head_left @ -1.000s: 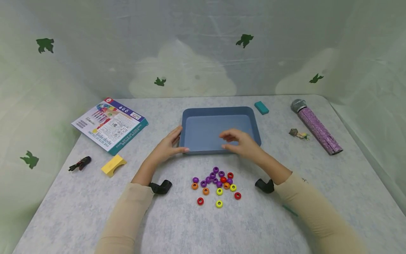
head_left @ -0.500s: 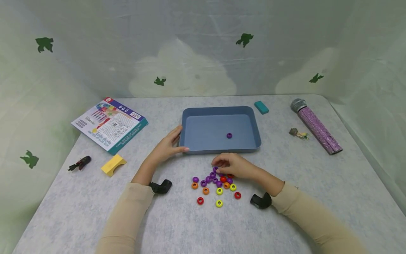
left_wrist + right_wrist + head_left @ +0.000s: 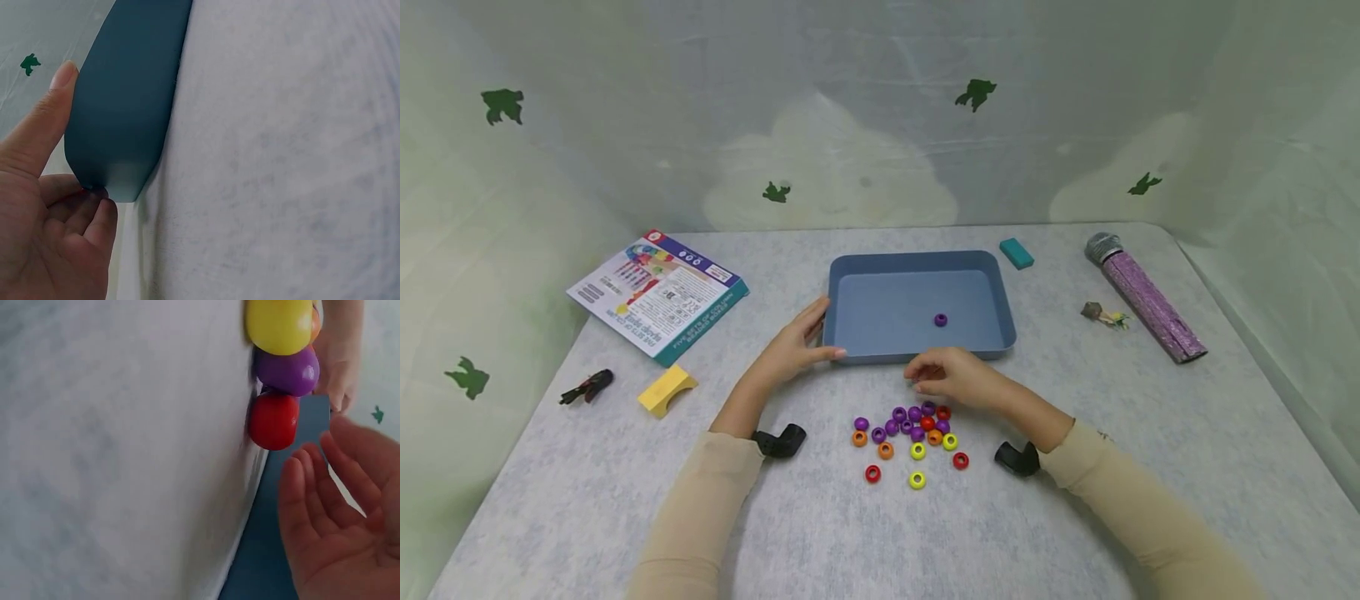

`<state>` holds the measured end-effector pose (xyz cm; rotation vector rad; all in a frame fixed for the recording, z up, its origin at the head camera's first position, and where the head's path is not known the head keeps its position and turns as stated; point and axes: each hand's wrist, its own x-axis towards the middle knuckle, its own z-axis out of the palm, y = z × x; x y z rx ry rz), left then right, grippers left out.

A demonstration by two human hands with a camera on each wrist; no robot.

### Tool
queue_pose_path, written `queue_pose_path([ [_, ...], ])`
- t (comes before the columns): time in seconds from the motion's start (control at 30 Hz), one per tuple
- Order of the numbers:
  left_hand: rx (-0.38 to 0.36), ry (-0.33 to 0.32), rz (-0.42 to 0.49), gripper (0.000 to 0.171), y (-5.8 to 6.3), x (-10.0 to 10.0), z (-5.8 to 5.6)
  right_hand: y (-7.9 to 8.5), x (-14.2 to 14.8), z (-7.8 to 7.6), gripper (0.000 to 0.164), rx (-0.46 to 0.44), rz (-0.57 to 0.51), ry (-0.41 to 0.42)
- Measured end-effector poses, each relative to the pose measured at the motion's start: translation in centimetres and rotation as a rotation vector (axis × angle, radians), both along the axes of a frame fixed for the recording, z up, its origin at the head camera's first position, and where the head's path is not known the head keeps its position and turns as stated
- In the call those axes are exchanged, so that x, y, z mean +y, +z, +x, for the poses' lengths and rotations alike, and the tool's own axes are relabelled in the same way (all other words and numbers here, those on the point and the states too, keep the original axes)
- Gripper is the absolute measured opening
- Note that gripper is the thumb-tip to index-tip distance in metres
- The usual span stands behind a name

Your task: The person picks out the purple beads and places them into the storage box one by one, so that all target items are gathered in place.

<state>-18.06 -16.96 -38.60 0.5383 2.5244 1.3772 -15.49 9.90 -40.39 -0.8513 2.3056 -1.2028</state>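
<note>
My left hand (image 3: 796, 343) holds the near left corner of the shallow blue tray (image 3: 880, 358). In the left wrist view the thumb lies along the tray's wall (image 3: 125, 94), with the fingers curled at its end. A lone purple bead (image 3: 940, 320) lies inside the tray. My right hand (image 3: 953, 375) hovers between the tray's front edge and the loose beads, its fingers loosely bent; no bead shows between them. Below it lie several purple beads (image 3: 917, 434), with red beads (image 3: 961, 460), orange beads (image 3: 886, 451) and yellow beads (image 3: 917, 480) among and around them.
At the left are a printed box (image 3: 658, 292), a yellow arch block (image 3: 667, 390) and a black clip (image 3: 587, 387). A teal block (image 3: 1017, 253), a small figurine (image 3: 1103, 315) and a glittery purple microphone (image 3: 1146, 300) lie to the right.
My right hand left the tray, where a purple bead now shows, reached down to the beads, then rose slightly. Purple beads near its fingers shifted. The left hand stayed on the tray.
</note>
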Motion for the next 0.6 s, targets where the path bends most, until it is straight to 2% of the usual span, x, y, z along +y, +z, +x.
queue_pose_path([
  [0.17, 0.004, 0.006, -0.003, 0.085, 0.1, 0.1, 0.0, -0.2, -0.2, 0.2, 0.022, 0.014, 0.050, 0.134],
  [0.27, 0.003, 0.009, -0.007, 0.085, 0.1, 0.1, -0.1, -0.4, -0.4, 0.6, 0.021, 0.029, 0.092, 0.178],
  [0.43, 0.006, 0.006, -0.006, 0.086, 0.2, 0.0, 0.0, -0.2, -0.5, 0.8, 0.015, 0.059, 0.120, 0.161],
  [0.6, 0.009, 0.001, 0.002, 0.086, 0.0, -0.1, 0.0, 1.2, 0.2, -0.2, 0.020, 0.095, 0.009, 0.071],
])
